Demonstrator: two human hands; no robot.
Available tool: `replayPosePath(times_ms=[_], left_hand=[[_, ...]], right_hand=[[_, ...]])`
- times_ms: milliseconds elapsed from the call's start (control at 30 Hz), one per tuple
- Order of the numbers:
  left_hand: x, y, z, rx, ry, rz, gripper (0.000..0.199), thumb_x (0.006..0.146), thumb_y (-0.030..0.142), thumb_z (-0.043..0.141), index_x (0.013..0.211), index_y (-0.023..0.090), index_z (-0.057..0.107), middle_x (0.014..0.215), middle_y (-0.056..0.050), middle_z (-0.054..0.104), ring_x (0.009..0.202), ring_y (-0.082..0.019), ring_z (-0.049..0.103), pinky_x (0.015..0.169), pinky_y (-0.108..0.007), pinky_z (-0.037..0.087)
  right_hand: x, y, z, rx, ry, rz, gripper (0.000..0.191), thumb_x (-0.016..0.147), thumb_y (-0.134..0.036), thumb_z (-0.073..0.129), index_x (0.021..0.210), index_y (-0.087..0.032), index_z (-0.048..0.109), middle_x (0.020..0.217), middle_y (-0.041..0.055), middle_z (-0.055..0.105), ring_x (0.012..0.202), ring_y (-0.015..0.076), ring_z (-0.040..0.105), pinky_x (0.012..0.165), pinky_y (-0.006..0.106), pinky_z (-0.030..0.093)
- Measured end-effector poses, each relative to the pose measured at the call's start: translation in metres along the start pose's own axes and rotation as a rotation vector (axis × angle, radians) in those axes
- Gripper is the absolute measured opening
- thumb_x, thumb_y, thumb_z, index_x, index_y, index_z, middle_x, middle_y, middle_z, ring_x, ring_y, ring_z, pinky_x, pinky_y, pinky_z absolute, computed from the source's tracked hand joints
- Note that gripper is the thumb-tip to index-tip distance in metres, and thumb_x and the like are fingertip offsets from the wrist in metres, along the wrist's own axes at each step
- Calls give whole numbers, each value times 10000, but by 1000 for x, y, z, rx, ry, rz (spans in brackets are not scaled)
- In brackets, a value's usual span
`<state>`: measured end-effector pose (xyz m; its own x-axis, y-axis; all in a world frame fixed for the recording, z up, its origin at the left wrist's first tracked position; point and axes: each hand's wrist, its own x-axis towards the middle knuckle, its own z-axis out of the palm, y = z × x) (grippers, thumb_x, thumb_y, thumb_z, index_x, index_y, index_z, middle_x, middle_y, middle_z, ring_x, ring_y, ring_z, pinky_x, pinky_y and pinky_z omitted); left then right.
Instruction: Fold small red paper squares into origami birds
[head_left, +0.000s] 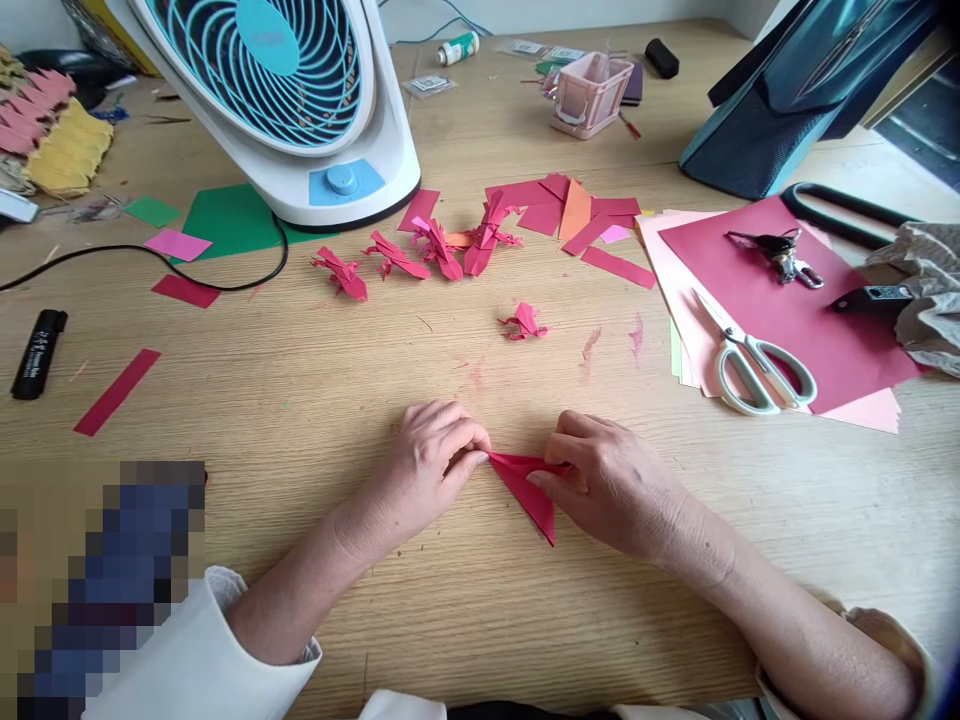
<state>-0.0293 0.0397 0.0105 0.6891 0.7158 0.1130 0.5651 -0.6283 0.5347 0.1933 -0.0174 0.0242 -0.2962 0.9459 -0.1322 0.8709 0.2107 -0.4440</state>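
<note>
A red sheet of paper (529, 492), folded to a triangle, lies between my two hands low in the middle of the view. My left hand (439, 455) pinches its left corner with thumb and fingertips. The thumb and fingers of my right hand (607, 485) grip its upper right part, covering some of the edge. One small red folded paper figure (524, 322) sits just beyond my hands. Farther back, several more red folded figures (446, 248) are grouped in front of the fan.
A white fan (360, 190) stands at the back left, its black cable (247, 286) curving across the table. Scissors (754, 365) and keys (784, 255) lie on red paper (840, 340) at right. A black marker (39, 355) and red strip (116, 392) lie left; a pink basket (592, 95) stands behind.
</note>
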Motion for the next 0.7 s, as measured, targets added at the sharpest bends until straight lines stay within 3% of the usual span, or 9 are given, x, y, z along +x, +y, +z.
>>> replayPosePath(times_ms=[233, 467, 700], left_hand=[[0, 0, 1, 17, 17, 60, 104, 934, 147, 555, 863, 208, 598, 835, 11, 619, 845, -158, 557, 812, -326, 351], [-1, 1, 3, 17, 15, 34, 124, 939, 144, 538, 843, 205, 586, 828, 9, 621, 842, -158, 557, 812, -331, 347], [0, 4, 3, 5, 30, 0, 96, 902, 186, 626, 817, 208, 589, 812, 19, 628, 848, -166, 560, 842, -335, 351]], right_hand=[[0, 1, 2, -5, 8, -4, 259, 891, -297, 637, 673, -180, 563, 773, 11, 541, 713, 141, 499, 667, 288, 332], [0, 0, 2, -13, -2, -1, 264, 898, -302, 624, 672, -178, 568, 779, 18, 551, 722, 144, 507, 673, 293, 338], [1, -2, 0, -17, -9, 9, 283, 905, -293, 616, 652, -180, 556, 768, 19, 539, 720, 144, 500, 679, 287, 339]])
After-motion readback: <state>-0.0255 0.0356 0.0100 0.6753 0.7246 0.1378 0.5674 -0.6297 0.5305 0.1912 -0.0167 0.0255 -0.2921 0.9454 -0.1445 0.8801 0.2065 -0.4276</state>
